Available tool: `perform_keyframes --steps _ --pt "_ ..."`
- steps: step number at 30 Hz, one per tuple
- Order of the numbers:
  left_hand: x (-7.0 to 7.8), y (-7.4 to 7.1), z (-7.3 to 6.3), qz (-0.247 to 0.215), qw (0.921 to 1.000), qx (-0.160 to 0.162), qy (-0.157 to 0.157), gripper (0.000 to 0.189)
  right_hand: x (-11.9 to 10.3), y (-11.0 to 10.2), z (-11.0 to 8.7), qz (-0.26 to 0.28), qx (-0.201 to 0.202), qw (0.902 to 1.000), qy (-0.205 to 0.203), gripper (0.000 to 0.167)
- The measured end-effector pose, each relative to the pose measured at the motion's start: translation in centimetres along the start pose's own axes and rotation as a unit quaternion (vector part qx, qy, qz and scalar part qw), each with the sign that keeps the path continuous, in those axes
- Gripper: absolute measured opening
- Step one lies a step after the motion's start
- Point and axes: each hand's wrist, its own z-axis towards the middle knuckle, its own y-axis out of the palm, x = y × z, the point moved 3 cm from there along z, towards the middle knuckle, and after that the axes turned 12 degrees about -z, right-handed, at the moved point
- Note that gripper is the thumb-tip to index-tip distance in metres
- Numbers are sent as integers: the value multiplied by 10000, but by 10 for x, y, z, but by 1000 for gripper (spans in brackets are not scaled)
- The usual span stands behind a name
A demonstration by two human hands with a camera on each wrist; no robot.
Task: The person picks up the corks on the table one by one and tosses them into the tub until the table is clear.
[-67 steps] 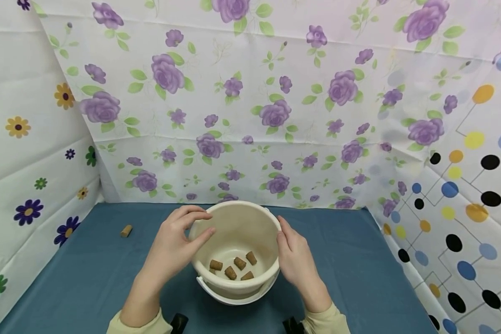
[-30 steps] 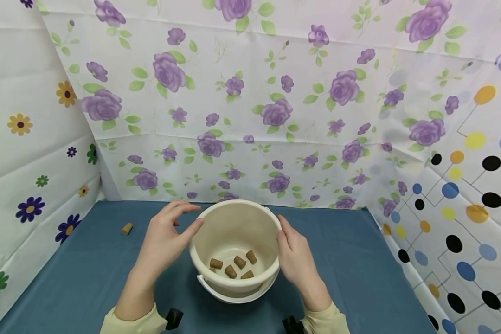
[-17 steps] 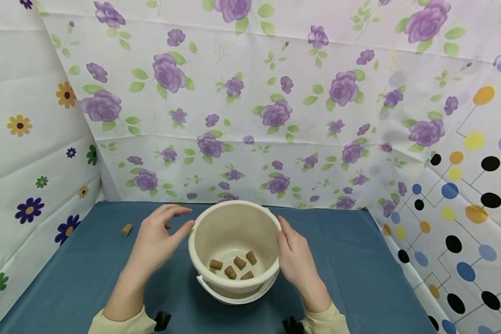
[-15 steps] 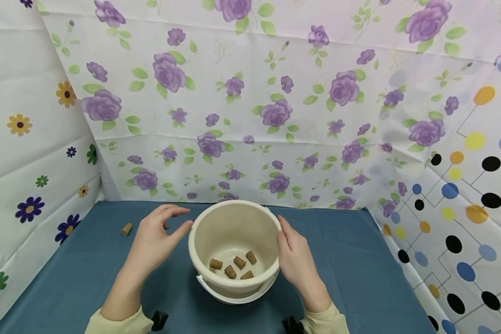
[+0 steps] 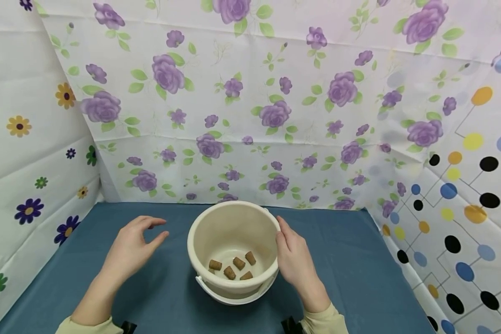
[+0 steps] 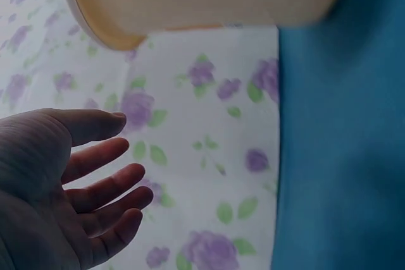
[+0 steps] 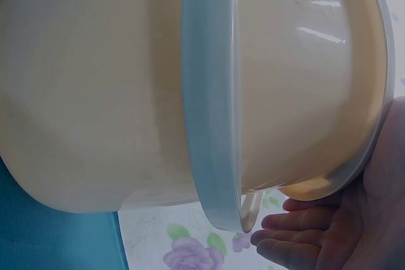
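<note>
A cream bucket [image 5: 234, 222] stands in the middle of the table, tilted so that its mouth faces me. Several brown corks [image 5: 229, 272] lie on its bottom. My right hand [image 5: 295, 255] holds the rim on the right side, and the right wrist view shows its fingers [image 7: 304, 219] along the outer wall beside the bucket's handle [image 7: 212, 93]. My left hand [image 5: 129, 248] hovers left of the bucket, apart from it, thumb and fingers spread. Nothing lies in its palm [image 6: 50, 181] in the left wrist view. One loose cork on the left is hidden behind this hand.
A blue cloth [image 5: 350, 283] covers the table. Behind it hangs a floral curtain [image 5: 250, 116], with a dotted sheet [image 5: 463, 208] on the right and a flowered sheet [image 5: 29, 176] on the left.
My left hand has drawn back from inside the bucket's rim, moving left until it covers the loose cork. The right hand and the bucket have stayed in place.
</note>
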Motion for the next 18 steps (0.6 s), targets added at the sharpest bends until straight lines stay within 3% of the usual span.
perform_keyframes --steps 9,18 --pt "-33 -17 -6 279 9992 -94 -284 33 0 -1 0 2 25 10000 -7 50" --pt "-75 -26 -6 466 9969 -112 -616 37 -1 0 0 -18 25 10000 1 50"
